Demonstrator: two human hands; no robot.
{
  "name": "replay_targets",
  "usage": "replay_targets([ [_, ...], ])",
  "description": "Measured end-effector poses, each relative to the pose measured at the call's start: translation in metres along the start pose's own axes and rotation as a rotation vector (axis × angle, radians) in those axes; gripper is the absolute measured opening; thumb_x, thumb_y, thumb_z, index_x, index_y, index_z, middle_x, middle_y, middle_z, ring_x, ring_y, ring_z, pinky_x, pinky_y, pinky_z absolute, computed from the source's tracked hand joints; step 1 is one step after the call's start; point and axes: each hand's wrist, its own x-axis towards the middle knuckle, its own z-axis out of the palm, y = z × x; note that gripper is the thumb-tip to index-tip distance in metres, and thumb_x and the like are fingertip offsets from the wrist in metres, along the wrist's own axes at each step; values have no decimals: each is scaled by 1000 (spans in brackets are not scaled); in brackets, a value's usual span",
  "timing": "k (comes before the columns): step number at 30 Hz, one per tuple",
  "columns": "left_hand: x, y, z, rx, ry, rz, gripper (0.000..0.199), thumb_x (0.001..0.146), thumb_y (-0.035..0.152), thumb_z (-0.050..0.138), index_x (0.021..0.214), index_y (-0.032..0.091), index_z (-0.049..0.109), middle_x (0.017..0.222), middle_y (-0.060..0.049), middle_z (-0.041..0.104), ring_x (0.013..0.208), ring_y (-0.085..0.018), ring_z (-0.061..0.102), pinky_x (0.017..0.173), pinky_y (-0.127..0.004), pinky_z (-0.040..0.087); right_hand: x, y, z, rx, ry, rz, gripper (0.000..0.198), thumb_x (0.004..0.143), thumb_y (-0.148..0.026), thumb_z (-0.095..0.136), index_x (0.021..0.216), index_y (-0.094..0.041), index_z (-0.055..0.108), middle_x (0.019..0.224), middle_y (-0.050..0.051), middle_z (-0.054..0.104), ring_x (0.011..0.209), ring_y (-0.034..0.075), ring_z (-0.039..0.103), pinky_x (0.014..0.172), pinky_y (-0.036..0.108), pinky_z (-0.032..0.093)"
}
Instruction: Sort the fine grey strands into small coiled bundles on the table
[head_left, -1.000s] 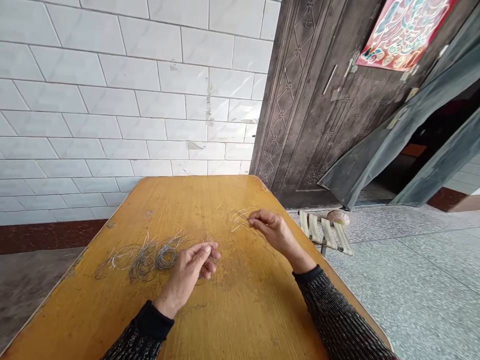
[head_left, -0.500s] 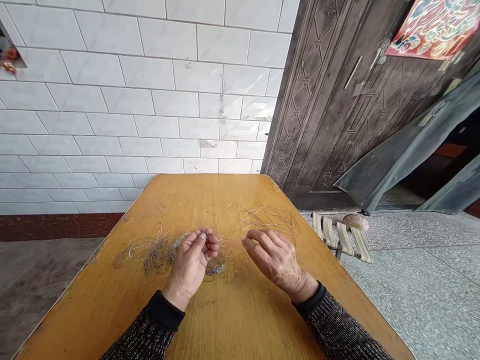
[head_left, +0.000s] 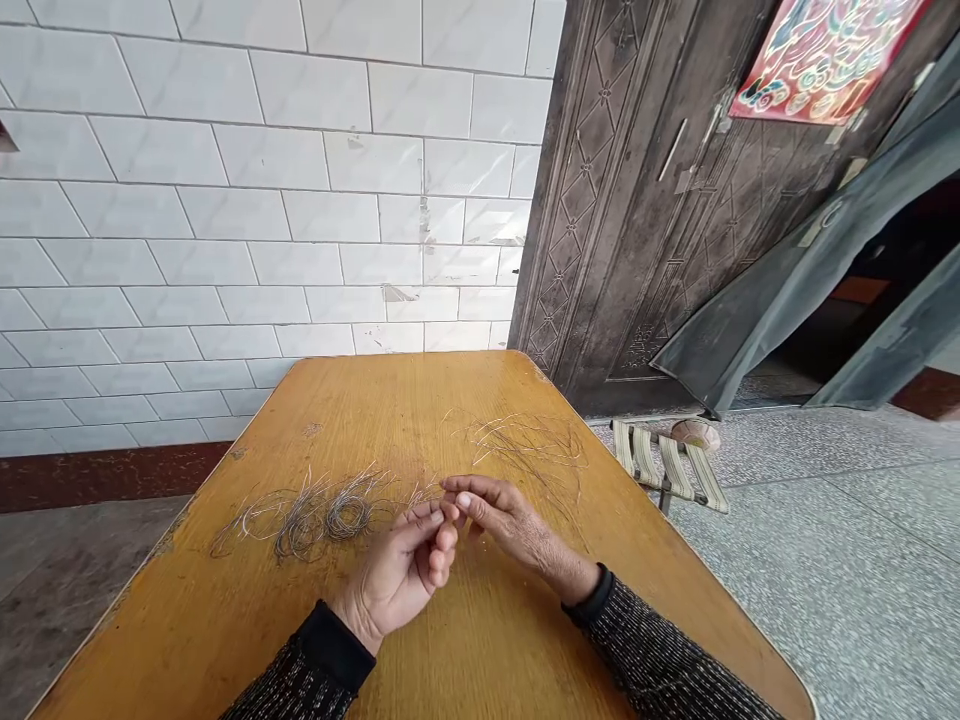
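Over the middle of the wooden table (head_left: pixel 480 650), my left hand (head_left: pixel 401 570) is closed in a pinch, thumb against forefinger, palm turned up. My right hand (head_left: pixel 517 525) meets it from the right, its thumb and forefinger also pinched and the tips close to the left ones. Whatever is between the fingers is too thin to make out. Just beyond my left hand lie a round coil of thin wire (head_left: pixel 348 514) and a looser tangled bundle of wire (head_left: pixel 294 532). Past my right hand, thin copper-coloured wires (head_left: pixel 534 450) are spread out.
A white tiled wall (head_left: pixel 285 210) stands at the table's far end. To the right are a dark carved door (head_left: pixel 622 200), a grey-green curtain (head_left: pixel 780 270) and a folding stool with striped straps (head_left: pixel 667 462) on the speckled floor.
My right hand has moved left and turned, bringing its fingertips to my left hand's. My left hand sits slightly lower and further right. The view has shifted a little.
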Motion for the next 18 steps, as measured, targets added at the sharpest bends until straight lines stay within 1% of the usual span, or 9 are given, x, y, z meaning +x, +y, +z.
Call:
replay_targets([
  [2,-1,-4,0,25,-46,-78,9,73,18,66,79,12,64,52,4,50,38,-1,43,35,-11,30,-2,-3,4,92,-27,10,34,76,-49,57,91,-19,65,62,-2,57,55,8,49,50,20,38],
  [4,-2,-6,1,42,-58,-116,9,75,18,64,80,11,64,52,4,49,37,-1,42,35,-11,29,-3,-4,6,153,-7,9,33,77,-48,56,80,-18,66,54,-3,53,49,7,45,49,19,36],
  [7,-2,-8,2,102,-10,-71,13,76,19,62,86,11,64,68,-1,57,45,-2,48,41,-12,35,-2,-2,4,164,101,27,34,76,-48,55,67,-16,63,50,-3,53,44,7,44,45,20,34],
  [10,-3,-8,4,259,44,52,21,75,16,62,96,15,63,85,-5,60,55,-5,53,50,-16,42,2,2,-1,120,272,53,35,72,-47,58,56,-16,57,46,-3,50,39,7,41,41,20,32],
  [13,-5,-10,9,538,80,201,28,74,17,61,102,20,62,92,-5,60,61,-10,57,57,-23,45,7,6,-4,97,382,61,35,69,-45,59,50,-17,53,45,-3,50,36,6,38,38,21,30],
  [14,-5,-10,11,653,97,265,27,73,17,62,100,21,63,92,-5,61,65,-12,58,59,-24,46,7,7,-5,97,394,61,34,69,-45,59,49,-17,52,46,-3,50,36,6,39,37,21,29],
  [16,-6,-11,13,866,130,403,18,71,18,64,89,21,68,89,-6,63,72,-16,58,65,-26,47,9,9,-4,101,392,57,34,68,-44,58,48,-17,52,46,-3,51,36,6,39,37,20,29],
  [18,-4,-11,12,993,165,508,10,72,21,64,79,20,71,84,-7,64,72,-17,57,64,-26,47,9,10,-3,101,377,56,34,68,-43,59,47,-17,52,45,-3,51,36,5,39,37,20,29],
])
